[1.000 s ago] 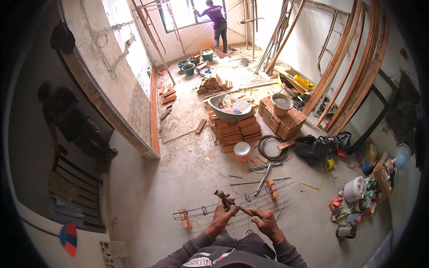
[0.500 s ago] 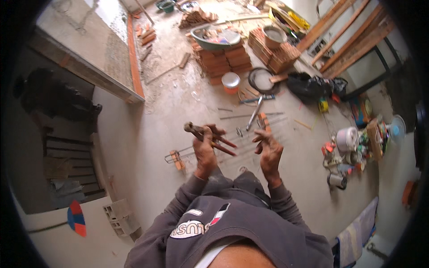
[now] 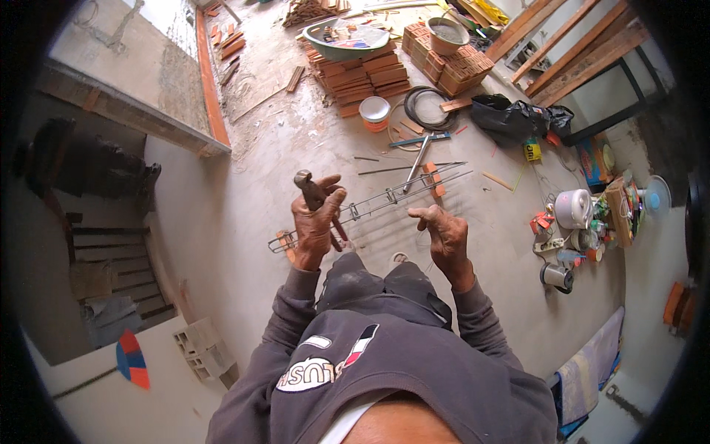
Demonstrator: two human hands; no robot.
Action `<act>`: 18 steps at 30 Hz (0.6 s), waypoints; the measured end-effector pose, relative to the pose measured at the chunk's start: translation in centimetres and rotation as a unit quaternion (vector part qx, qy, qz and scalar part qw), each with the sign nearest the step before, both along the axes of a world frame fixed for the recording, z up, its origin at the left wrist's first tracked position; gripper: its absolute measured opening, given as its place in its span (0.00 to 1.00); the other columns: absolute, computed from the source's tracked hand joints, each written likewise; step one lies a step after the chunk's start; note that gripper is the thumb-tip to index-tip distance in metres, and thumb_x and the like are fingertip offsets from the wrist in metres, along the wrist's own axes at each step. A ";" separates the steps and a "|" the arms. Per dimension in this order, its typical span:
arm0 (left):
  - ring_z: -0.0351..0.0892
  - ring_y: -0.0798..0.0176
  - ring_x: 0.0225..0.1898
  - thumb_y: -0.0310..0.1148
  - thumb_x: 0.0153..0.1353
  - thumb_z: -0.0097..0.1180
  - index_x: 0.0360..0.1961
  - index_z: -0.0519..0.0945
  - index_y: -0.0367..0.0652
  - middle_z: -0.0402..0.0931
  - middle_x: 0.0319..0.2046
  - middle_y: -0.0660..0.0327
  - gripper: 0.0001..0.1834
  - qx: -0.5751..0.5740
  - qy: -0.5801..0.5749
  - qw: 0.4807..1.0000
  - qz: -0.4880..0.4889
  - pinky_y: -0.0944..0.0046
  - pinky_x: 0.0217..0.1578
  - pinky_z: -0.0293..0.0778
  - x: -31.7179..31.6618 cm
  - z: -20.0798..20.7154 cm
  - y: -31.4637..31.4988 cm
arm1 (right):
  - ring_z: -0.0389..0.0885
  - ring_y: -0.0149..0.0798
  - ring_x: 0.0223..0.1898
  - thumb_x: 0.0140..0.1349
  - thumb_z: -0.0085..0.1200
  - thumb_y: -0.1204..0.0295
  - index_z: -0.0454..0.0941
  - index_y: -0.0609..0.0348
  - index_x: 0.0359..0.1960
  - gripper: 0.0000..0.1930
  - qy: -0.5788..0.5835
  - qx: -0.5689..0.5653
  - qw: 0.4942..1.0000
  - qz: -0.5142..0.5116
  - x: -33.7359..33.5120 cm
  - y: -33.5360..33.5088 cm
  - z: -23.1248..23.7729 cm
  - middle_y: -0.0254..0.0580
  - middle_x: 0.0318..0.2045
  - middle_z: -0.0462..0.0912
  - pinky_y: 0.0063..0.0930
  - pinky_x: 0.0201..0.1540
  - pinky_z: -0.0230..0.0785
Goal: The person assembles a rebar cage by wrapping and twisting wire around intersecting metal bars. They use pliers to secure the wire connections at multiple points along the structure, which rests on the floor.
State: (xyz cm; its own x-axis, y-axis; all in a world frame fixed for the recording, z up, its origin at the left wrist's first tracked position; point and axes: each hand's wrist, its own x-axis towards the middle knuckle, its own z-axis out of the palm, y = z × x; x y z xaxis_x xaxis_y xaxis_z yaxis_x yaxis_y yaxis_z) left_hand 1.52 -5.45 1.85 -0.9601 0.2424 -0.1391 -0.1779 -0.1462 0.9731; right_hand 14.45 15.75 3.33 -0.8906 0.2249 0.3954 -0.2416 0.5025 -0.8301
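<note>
My left hand is wrapped round a pair of pincers, their dark metal head pointing up and their reddish handles slanting down past my fingers. My right hand is closed, fingers curled and thumb against the index finger; anything thin inside the pinch is too small to make out. Beyond both hands, a long narrow rebar frame with small wire stirrups lies slanted over the floor. Its far right end rests on an orange brick, its near left end on another brick. A silver metal bar touches the frame.
Ahead stand stacked bricks under a green basin, a white-topped bucket and a coil of black wire. To the right are a black bag, a rice cooker and a kettle. Concrete blocks sit at left.
My left hand has moved left and turned, bringing the pincers more upright. The right hand's fingers have curled in. The view has shifted slightly, and the rebar frame shows more clearly.
</note>
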 end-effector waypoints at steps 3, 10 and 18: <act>0.72 0.73 0.24 0.29 0.61 0.66 0.53 0.77 0.29 0.80 0.33 0.57 0.21 0.070 -0.040 0.997 -0.013 0.72 0.26 0.70 0.5 0.2 0.7 | 0.78 0.35 0.23 0.60 0.50 0.86 0.84 0.60 0.43 0.14 -0.007 0.015 0.999 0.038 0.3 -0.9 -0.1 0.42 0.21 0.76 0.26 0.28 0.70; 0.72 0.72 0.22 0.32 0.64 0.63 0.48 0.79 0.29 0.81 0.33 0.54 0.17 0.103 -0.053 0.992 -0.052 0.70 0.25 0.71 0.4 0.5 0.8 | 0.78 0.37 0.22 0.57 0.48 0.85 0.82 0.56 0.47 0.18 -0.018 0.044 0.990 0.133 0.9 -1.6 -1.3 0.42 0.23 0.79 0.30 0.27 0.74; 0.75 0.66 0.24 0.36 0.66 0.61 0.37 0.82 0.33 0.80 0.26 0.55 0.13 0.134 -0.039 0.990 0.002 0.64 0.28 0.73 0.8 0.4 -0.4 | 0.72 0.27 0.21 0.60 0.48 0.84 0.74 0.57 0.62 0.26 -0.084 -0.203 0.972 0.083 2.2 -3.1 -1.6 0.37 0.20 0.73 0.23 0.28 0.70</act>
State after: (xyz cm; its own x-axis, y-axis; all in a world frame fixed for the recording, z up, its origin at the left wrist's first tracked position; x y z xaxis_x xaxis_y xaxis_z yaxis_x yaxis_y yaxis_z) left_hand 2.34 -5.88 2.25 -0.9503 0.2760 -0.1440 -0.2494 -0.3979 0.8829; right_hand 16.61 12.64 1.69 -0.9721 0.1807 0.1497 -0.1352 0.0901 -0.9867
